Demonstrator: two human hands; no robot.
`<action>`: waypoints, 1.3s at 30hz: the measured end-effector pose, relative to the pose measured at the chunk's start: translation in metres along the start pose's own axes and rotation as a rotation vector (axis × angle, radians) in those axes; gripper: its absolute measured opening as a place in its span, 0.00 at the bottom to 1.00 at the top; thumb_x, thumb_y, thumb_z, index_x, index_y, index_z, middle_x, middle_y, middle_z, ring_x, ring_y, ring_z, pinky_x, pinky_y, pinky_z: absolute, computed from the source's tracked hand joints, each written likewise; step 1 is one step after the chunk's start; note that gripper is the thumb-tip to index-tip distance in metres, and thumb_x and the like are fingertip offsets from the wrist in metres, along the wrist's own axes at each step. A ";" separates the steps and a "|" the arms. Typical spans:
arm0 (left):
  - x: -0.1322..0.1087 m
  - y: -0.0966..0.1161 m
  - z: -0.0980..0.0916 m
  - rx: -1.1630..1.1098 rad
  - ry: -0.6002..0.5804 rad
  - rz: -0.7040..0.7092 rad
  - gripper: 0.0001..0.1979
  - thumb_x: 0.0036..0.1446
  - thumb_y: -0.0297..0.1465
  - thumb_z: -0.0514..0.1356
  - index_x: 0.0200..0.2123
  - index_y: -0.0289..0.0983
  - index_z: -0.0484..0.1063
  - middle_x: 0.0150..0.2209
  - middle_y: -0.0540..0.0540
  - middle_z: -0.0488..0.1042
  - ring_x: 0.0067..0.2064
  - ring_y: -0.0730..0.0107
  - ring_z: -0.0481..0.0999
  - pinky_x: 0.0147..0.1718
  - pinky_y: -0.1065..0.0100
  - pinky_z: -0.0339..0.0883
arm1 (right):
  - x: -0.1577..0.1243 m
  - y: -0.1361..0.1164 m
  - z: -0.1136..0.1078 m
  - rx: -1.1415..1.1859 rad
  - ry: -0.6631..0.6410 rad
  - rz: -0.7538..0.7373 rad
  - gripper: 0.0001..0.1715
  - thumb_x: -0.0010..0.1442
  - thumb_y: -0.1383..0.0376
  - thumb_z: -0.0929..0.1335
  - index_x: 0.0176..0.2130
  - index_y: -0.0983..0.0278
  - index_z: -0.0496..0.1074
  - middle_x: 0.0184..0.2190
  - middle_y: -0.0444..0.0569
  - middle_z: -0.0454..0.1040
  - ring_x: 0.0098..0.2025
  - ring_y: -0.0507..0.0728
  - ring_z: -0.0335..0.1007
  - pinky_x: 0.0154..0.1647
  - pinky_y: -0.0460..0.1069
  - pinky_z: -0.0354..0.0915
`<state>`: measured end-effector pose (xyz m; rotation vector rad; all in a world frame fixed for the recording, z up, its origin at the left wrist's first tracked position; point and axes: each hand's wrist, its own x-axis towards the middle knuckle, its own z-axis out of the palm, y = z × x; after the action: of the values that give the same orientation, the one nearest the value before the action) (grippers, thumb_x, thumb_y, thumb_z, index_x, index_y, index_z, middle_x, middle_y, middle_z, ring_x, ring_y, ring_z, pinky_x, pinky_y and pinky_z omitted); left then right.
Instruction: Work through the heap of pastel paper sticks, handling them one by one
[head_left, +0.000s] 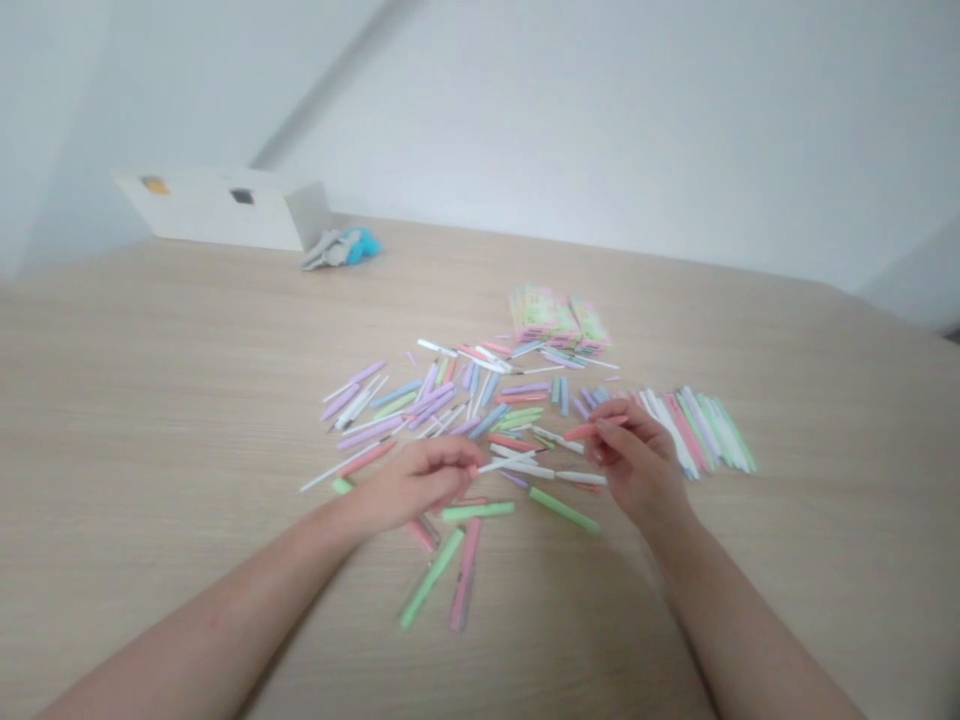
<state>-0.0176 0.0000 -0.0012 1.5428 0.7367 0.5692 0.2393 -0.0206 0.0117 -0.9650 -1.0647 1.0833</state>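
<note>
A loose heap of slim pastel sticks (442,410) in lilac, pink, green, blue and white lies across the wooden tabletop (187,400). My right hand (634,460) pinches a coral-pink stick (581,432) between its fingers at the heap's right side. My left hand (420,485) rests curled among the sticks, fingertips close to a white stick (510,463). Whether it grips anything is hidden by the fingers. Below it lie loose green and pink sticks (465,570).
To the right of my right hand lies a row of pink, white and green sticks (694,432) side by side. Beyond the heap stands a stack of green-and-pink packets (559,320). A white box (225,208) and a grey-and-blue cloth bundle (341,248) sit at the far edge, against a white wall.
</note>
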 end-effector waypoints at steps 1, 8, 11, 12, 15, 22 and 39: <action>0.000 -0.001 0.000 -0.009 0.004 -0.005 0.09 0.56 0.31 0.55 0.38 0.33 0.70 0.24 0.54 0.62 0.25 0.78 0.60 0.24 0.76 0.55 | 0.000 0.000 0.000 -0.013 -0.011 -0.003 0.06 0.50 0.64 0.71 0.28 0.62 0.70 0.21 0.45 0.74 0.18 0.48 0.56 0.18 0.45 0.53; -0.001 -0.003 -0.001 -0.005 0.005 -0.012 0.09 0.57 0.31 0.54 0.39 0.33 0.69 0.24 0.53 0.63 0.24 0.79 0.59 0.22 0.76 0.54 | -0.003 0.001 0.002 -0.076 -0.064 -0.008 0.06 0.50 0.62 0.71 0.30 0.61 0.70 0.17 0.42 0.68 0.19 0.50 0.56 0.18 0.45 0.54; -0.002 -0.003 -0.001 0.001 0.003 -0.009 0.10 0.57 0.32 0.54 0.39 0.34 0.70 0.25 0.53 0.63 0.25 0.78 0.60 0.22 0.76 0.54 | -0.003 0.003 0.001 -0.079 -0.082 -0.015 0.06 0.51 0.62 0.71 0.31 0.61 0.71 0.18 0.42 0.69 0.19 0.49 0.56 0.19 0.45 0.54; -0.002 -0.003 -0.001 0.006 0.006 -0.009 0.10 0.57 0.32 0.54 0.39 0.34 0.70 0.25 0.53 0.63 0.25 0.78 0.60 0.23 0.76 0.55 | -0.003 0.004 0.001 -0.087 -0.090 -0.016 0.06 0.52 0.62 0.71 0.31 0.61 0.71 0.19 0.42 0.70 0.19 0.49 0.57 0.19 0.45 0.54; -0.001 -0.003 -0.001 0.031 0.017 0.002 0.10 0.57 0.31 0.54 0.39 0.34 0.70 0.25 0.53 0.63 0.26 0.77 0.61 0.25 0.75 0.57 | -0.005 0.006 0.002 -0.133 -0.126 -0.003 0.07 0.53 0.61 0.71 0.32 0.61 0.71 0.21 0.43 0.72 0.19 0.49 0.57 0.18 0.45 0.55; -0.002 0.000 -0.001 0.034 0.008 0.018 0.09 0.57 0.30 0.54 0.39 0.34 0.70 0.26 0.53 0.63 0.27 0.77 0.62 0.26 0.75 0.57 | -0.007 0.007 0.002 -0.155 -0.127 0.001 0.07 0.53 0.61 0.71 0.32 0.61 0.71 0.20 0.42 0.71 0.18 0.48 0.57 0.17 0.44 0.55; -0.004 0.015 0.008 0.016 -0.030 -0.007 0.12 0.57 0.33 0.57 0.42 0.33 0.72 0.27 0.52 0.67 0.28 0.77 0.64 0.26 0.76 0.60 | -0.014 0.004 0.016 -0.352 -0.309 0.026 0.08 0.53 0.62 0.72 0.33 0.62 0.71 0.30 0.47 0.79 0.27 0.52 0.72 0.25 0.44 0.63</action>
<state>-0.0126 -0.0086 0.0130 1.5601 0.7251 0.5355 0.2214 -0.0321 0.0087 -1.1116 -1.5365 1.1111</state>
